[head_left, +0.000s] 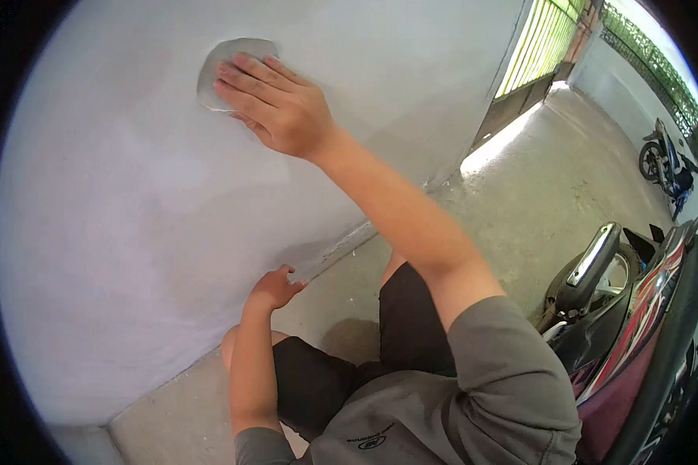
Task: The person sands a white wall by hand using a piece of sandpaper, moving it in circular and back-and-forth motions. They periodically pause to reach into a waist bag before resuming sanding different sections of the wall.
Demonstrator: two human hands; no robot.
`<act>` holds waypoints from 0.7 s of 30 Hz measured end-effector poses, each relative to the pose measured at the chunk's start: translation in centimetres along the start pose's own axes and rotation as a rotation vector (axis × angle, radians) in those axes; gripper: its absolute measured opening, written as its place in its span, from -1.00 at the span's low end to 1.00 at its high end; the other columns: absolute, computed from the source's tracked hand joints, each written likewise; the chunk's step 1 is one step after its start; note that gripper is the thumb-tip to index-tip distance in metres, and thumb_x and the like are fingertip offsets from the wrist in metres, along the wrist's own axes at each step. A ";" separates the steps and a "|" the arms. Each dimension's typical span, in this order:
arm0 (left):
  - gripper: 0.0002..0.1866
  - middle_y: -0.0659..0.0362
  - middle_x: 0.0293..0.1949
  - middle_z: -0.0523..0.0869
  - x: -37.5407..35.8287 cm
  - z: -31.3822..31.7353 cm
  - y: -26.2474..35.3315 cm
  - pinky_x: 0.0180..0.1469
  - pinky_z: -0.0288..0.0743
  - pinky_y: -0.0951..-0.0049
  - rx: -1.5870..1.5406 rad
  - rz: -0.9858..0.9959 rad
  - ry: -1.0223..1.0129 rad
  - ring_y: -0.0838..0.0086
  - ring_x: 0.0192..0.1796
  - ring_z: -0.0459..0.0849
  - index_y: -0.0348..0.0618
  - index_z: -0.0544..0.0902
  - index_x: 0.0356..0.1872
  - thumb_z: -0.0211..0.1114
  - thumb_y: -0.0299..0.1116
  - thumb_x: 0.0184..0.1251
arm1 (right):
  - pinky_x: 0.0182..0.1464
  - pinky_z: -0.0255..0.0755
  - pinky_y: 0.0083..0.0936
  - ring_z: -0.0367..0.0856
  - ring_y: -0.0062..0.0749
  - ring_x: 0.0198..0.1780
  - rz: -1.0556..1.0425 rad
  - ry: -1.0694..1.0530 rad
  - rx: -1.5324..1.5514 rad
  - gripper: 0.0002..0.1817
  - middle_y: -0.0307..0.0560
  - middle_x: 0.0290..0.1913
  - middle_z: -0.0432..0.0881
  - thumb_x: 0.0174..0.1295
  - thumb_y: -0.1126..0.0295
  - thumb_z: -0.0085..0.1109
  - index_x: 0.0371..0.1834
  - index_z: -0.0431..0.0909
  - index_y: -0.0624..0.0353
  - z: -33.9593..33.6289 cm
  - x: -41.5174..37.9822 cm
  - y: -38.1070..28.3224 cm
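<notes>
My right hand (275, 97) is up on the white wall (132, 194), its fingers laid over a thin grey disc (219, 56) that looks like sandpaper. The disc lies against the wall under the palm and fingers; part of it is hidden by them. Lower down, my left hand (275, 288) hovers near the foot of the wall. Its thumb and forefinger are apart, the other fingers are loosely curled, and nothing shows in it.
A motorbike (636, 302) stands close at my right on the concrete floor (520, 194). Farther off, a second motorbike (667, 163) is parked by another wall. A barred metal gate (540, 48) lies past the wall's right edge.
</notes>
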State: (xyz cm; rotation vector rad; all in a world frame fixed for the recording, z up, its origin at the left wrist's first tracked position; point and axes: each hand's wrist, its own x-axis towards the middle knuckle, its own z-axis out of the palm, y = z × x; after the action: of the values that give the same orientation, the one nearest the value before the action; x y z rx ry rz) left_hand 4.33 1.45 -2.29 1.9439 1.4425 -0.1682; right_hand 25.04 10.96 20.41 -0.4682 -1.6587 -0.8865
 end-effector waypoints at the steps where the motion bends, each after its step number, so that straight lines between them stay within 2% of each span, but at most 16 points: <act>1: -0.28 -0.14 0.05 0.73 0.1 -0.1 0.3 0.22 0.53 0.15 0.003 0.000 -0.006 0.04 0.15 0.68 -0.22 0.52 0.29 0.31 0.18 0.34 | 0.34 0.48 -0.17 0.57 -0.23 0.35 0.027 0.036 -0.007 -0.61 -0.21 0.27 0.65 0.22 0.34 0.34 0.15 0.67 -0.03 0.1 -0.7 0.3; 2: -0.28 -0.12 0.01 0.75 0.3 -0.3 0.7 0.18 0.54 0.15 0.004 -0.002 -0.015 0.05 0.11 0.70 -0.21 0.51 0.30 0.31 0.17 0.34 | 0.34 0.48 -0.17 0.57 -0.23 0.35 0.031 0.036 -0.007 -0.61 -0.21 0.27 0.65 0.22 0.34 0.34 0.15 0.67 -0.03 0.2 -1.4 0.9; 4: -0.28 -0.10 -0.02 0.76 0.5 -0.2 1.0 0.15 0.56 0.15 0.010 -0.016 -0.036 0.07 0.08 0.72 -0.21 0.50 0.31 0.31 0.16 0.34 | 0.38 0.44 -0.13 0.56 -0.14 0.35 0.218 0.098 -0.021 -0.60 -0.15 0.29 0.64 0.25 0.41 0.28 0.19 0.65 0.00 -0.7 -3.3 2.1; 6: -0.28 -0.08 -0.06 0.78 0.9 -0.1 1.1 0.12 0.56 0.13 0.016 0.037 -0.018 0.06 0.06 0.72 -0.21 0.50 0.31 0.33 0.16 0.33 | 0.41 0.37 -0.07 0.52 -0.04 0.39 0.318 0.167 -0.048 -0.57 -0.03 0.32 0.61 0.29 0.49 0.18 0.25 0.62 0.07 -1.5 -5.7 4.2; 10: -0.28 -0.10 -0.05 0.77 3.1 0.8 0.1 0.15 0.55 0.09 0.081 0.054 -0.050 0.00 0.08 0.70 -0.22 0.51 0.29 0.32 0.16 0.33 | 0.47 0.29 -0.11 0.38 0.06 0.47 0.542 0.244 -0.145 -0.55 0.12 0.40 0.50 0.35 0.54 0.09 0.32 0.54 0.25 -3.2 -13.3 7.2; 12: -0.28 -0.13 -0.02 0.76 3.9 1.6 -0.6 0.17 0.54 0.07 0.099 0.045 -0.060 -0.03 0.11 0.69 -0.22 0.51 0.30 0.31 0.16 0.33 | 0.38 0.36 -0.36 0.53 -0.09 0.39 0.632 0.302 -0.142 -0.59 0.13 0.32 0.59 0.49 0.51 -0.03 0.37 0.48 0.30 -3.4 -15.0 7.6; 15: -0.28 -0.14 0.01 0.74 4.5 2.0 -0.8 0.18 0.54 0.06 0.124 0.042 -0.049 -0.04 0.14 0.67 -0.21 0.50 0.31 0.31 0.16 0.33 | 0.34 0.39 -0.42 0.56 -0.11 0.36 0.650 0.287 -0.097 -0.59 0.15 0.31 0.60 0.53 0.46 -0.07 0.38 0.45 0.33 -4.2 -13.6 7.2; 17: -0.27 -0.14 0.03 0.73 4.4 2.0 -0.6 0.18 0.54 0.07 0.139 0.034 -0.071 -0.04 0.15 0.67 -0.20 0.49 0.31 0.31 0.16 0.33 | 0.31 0.40 -0.44 0.56 -0.08 0.36 0.810 0.285 -0.119 -0.57 0.17 0.31 0.60 0.56 0.40 -0.10 0.38 0.43 0.39 -4.8 -13.6 7.1; 21: -0.27 -0.14 0.00 0.74 3.3 1.7 0.2 0.17 0.54 0.08 0.071 0.016 -0.091 -0.03 0.14 0.67 -0.20 0.49 0.31 0.31 0.16 0.33 | 0.31 0.41 -0.44 0.54 -0.08 0.37 0.905 0.345 -0.169 -0.54 0.22 0.33 0.57 0.59 0.34 -0.14 0.37 0.41 0.47 -4.8 -17.3 8.2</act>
State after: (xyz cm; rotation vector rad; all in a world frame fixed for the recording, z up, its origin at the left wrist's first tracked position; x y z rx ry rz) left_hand 6.28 3.03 -5.05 1.9778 1.3776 -0.3005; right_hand 38.82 15.07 6.87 -1.0129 -0.8938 -0.3842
